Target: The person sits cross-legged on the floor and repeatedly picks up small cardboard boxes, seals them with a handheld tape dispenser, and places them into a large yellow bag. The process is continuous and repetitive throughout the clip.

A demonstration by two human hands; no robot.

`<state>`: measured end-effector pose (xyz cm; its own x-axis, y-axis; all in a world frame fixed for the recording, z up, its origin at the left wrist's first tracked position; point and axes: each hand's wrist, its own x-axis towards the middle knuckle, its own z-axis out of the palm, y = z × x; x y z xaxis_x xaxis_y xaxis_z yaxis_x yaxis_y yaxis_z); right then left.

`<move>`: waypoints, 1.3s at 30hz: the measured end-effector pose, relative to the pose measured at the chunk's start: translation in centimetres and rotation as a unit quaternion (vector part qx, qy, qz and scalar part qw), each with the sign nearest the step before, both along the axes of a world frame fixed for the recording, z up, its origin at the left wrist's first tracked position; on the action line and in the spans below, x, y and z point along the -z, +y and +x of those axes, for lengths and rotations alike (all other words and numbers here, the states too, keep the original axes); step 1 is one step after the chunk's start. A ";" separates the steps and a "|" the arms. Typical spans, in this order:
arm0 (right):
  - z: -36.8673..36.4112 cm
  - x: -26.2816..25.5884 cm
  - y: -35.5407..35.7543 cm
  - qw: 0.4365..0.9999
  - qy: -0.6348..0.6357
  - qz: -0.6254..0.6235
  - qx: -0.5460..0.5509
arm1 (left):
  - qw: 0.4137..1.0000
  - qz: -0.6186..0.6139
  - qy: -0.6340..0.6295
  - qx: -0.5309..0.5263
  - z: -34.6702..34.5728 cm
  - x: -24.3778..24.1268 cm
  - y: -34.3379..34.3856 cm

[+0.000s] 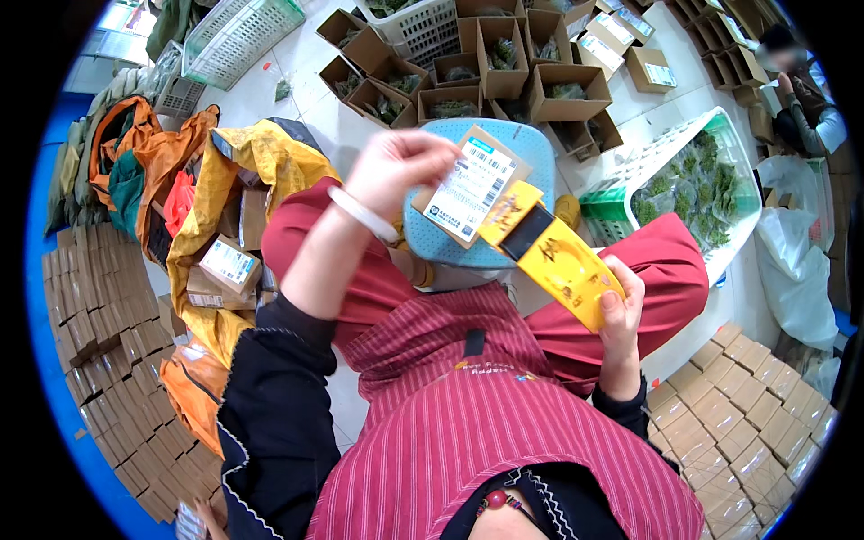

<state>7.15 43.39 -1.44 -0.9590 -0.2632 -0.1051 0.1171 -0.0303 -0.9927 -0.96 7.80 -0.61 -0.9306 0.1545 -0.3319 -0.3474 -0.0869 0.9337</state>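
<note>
A small cardboard box with a white shipping label (472, 185) rests tilted on a blue dotted plastic stool (432, 244) between my knees. My left hand (412, 162), with a white bangle at the wrist, is blurred over the label's left edge with its fingers drawn together; whether it grips anything cannot be told. My right hand (624, 297) holds the near end of a worn yellow plastic hand-held tool (563, 263) with a dark band across it. The tool's far end reaches over the lower right edge of the box and covers part of it.
Open cardboard boxes (503, 57) with bagged greenery stand beyond the stool. At right are a white-green crate (749, 155) of bagged plants and stacked boxes (742, 405). A yellow sack (182, 270) with labelled parcels and more stacks (115, 337) are at left. Another person (800, 94) sits far right.
</note>
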 end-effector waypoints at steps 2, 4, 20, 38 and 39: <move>1.1 0.4 0.8 0.998 -0.035 -0.022 0.057 | 0.994 -0.105 0.017 -0.020 -3.3 2.2 -3.9; 1.1 1.6 1.6 0.993 -0.062 0.100 0.031 | 0.981 -0.194 -0.023 0.014 -4.7 6.1 -5.2; -8.2 -4.2 -5.5 0.975 0.011 0.217 -0.040 | 0.862 -0.500 0.074 0.043 -0.7 5.2 1.4; -6.3 -0.2 1.2 0.978 -0.016 0.204 -0.041 | 0.998 -0.019 -0.044 -0.042 0.8 7.1 -4.1; -7.3 0.7 0.0 0.964 0.031 0.254 -0.071 | 0.997 0.015 -0.059 -0.045 0.5 7.7 -4.2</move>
